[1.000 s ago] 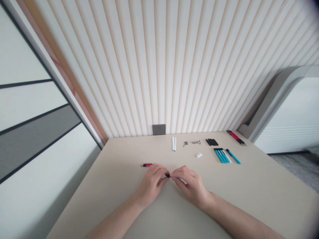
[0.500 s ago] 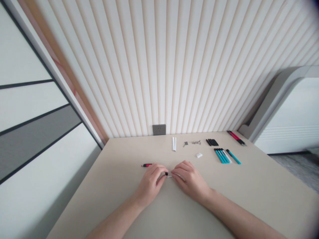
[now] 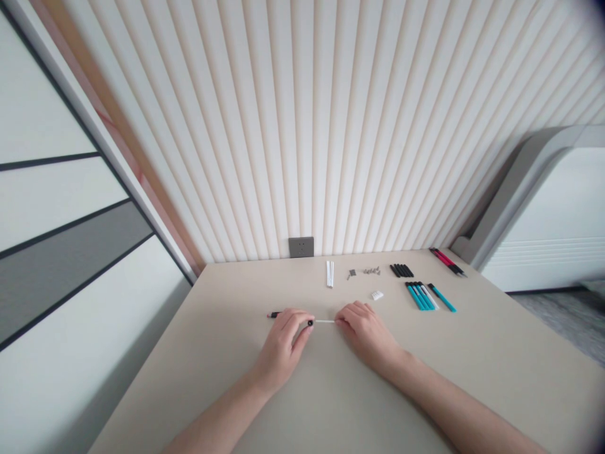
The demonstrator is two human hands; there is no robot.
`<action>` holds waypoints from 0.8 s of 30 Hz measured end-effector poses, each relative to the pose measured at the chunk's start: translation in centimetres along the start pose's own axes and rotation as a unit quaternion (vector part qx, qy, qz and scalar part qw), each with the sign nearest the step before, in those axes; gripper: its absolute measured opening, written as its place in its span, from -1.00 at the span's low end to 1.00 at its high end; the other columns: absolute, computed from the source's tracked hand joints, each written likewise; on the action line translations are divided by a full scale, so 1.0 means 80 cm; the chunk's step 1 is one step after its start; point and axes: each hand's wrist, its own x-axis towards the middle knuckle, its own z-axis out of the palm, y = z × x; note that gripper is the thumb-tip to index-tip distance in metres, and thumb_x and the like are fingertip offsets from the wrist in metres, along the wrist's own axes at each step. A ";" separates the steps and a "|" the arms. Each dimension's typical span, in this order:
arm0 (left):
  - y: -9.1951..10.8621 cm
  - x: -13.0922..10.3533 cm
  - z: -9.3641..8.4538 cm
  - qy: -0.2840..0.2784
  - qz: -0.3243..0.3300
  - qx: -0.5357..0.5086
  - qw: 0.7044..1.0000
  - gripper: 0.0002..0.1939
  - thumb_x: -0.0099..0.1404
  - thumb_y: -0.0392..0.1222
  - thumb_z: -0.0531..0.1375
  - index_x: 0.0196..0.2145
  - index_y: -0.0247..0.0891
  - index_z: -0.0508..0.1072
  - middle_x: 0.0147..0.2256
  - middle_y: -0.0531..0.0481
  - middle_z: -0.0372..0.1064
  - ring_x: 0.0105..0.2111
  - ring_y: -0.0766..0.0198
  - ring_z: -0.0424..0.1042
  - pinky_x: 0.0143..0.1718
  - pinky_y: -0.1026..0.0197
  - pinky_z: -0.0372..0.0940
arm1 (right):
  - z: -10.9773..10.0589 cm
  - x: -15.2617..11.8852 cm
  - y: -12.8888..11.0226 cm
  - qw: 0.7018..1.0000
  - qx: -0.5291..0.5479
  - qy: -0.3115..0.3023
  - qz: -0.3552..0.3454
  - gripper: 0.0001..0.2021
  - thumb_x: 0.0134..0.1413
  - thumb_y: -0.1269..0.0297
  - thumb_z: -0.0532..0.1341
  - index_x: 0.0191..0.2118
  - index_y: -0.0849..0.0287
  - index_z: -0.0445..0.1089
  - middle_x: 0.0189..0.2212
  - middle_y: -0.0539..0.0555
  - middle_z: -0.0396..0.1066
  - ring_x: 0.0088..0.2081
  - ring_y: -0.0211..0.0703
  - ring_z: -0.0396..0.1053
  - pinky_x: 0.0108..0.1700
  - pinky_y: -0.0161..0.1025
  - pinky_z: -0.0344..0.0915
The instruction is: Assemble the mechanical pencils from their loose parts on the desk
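Note:
Thumb and fingertips of my left hand [image 3: 285, 343] pinch a small black tube [image 3: 311, 323], its round end facing right. My right hand [image 3: 366, 332] grips the right end of a thin white rod [image 3: 325, 321], whose left tip points at the black tube; whether they touch is too small to tell. Partly hidden behind my left fingers lies a black and red pen piece [image 3: 273, 314] on the table.
On the table [image 3: 246, 284] lie white rods [image 3: 329, 275], small metal parts [image 3: 372, 271], small white pieces [image 3: 377, 295], black tubes [image 3: 401, 270], teal barrels [image 3: 420, 296], a separate teal one [image 3: 443, 298] and red-black pens [image 3: 447, 262]. A wall socket [image 3: 301, 247] sits behind.
My right hand has shifted right, so more of the white rod shows between the hands. My left hand has moved slightly left and up, and the black tube's end now faces right.

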 end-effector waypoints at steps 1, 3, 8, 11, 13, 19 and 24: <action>0.000 0.000 0.000 -0.006 0.002 0.000 1.000 -0.85 0.38 -0.31 0.10 -0.10 -0.21 0.37 -0.18 -0.08 0.43 -0.13 0.19 0.41 -0.05 0.12 0.31 | 0.000 0.000 0.002 0.999 0.026 0.017 0.008 -0.82 0.28 0.37 0.10 -0.28 0.14 0.44 -0.34 0.07 0.45 -0.24 -0.11 0.36 -0.15 -0.18 0.26; 0.000 0.000 -0.001 -0.023 0.007 0.003 1.000 -0.85 0.37 -0.31 0.11 -0.11 -0.21 0.38 -0.19 -0.07 0.43 -0.13 0.18 0.41 -0.05 0.11 0.31 | -0.001 0.000 0.005 0.994 0.090 0.053 0.015 -0.81 0.30 0.34 0.08 -0.19 0.13 0.45 -0.30 0.09 0.46 -0.22 -0.11 0.37 -0.12 -0.17 0.28; 0.003 0.001 0.000 -0.066 0.027 0.005 0.997 -0.86 0.36 -0.32 0.13 -0.14 -0.20 0.41 -0.22 -0.07 0.43 -0.13 0.16 0.39 -0.06 0.11 0.30 | -0.001 -0.003 -0.009 0.957 0.264 0.112 0.043 -0.78 0.31 0.24 0.07 -0.16 0.11 0.46 -0.26 0.10 0.43 -0.22 -0.13 0.38 -0.17 -0.22 0.31; 0.003 0.002 0.000 -0.078 0.027 -0.004 0.997 -0.87 0.37 -0.31 0.12 -0.15 -0.20 0.41 -0.23 -0.07 0.43 -0.14 0.17 0.38 -0.08 0.12 0.29 | -0.001 -0.007 -0.024 0.919 0.356 0.152 0.074 -0.83 0.26 0.19 0.13 -0.22 0.12 0.42 -0.33 0.06 0.43 -0.27 -0.16 0.38 -0.21 -0.26 0.32; 0.003 0.002 0.000 -0.080 0.025 -0.008 0.996 -0.89 0.38 -0.30 0.12 -0.16 -0.21 0.41 -0.23 -0.07 0.43 -0.13 0.16 0.38 -0.07 0.12 0.28 | -0.002 -0.010 -0.032 0.896 0.408 0.158 0.076 -0.85 0.24 0.18 0.16 -0.24 0.13 0.39 -0.33 0.05 0.44 -0.26 -0.17 0.38 -0.18 -0.25 0.32; 0.004 0.003 0.000 -0.091 0.028 -0.016 0.995 -0.89 0.39 -0.30 0.11 -0.15 -0.22 0.40 -0.23 -0.05 0.43 -0.16 0.18 0.37 -0.07 0.12 0.27 | -0.001 -0.018 -0.040 0.882 0.443 0.155 0.047 -0.91 0.23 0.25 0.19 -0.20 0.10 0.41 -0.26 0.06 0.47 -0.18 -0.16 0.41 -0.09 -0.22 0.31; 0.005 0.003 0.000 -0.093 0.024 -0.017 0.995 -0.89 0.39 -0.30 0.11 -0.16 -0.22 0.41 -0.23 -0.05 0.43 -0.14 0.19 0.36 -0.06 0.11 0.26 | -0.002 -0.016 -0.036 0.890 0.429 0.149 0.044 -0.91 0.23 0.25 0.19 -0.22 0.10 0.43 -0.28 0.05 0.48 -0.18 -0.16 0.42 -0.09 -0.22 0.32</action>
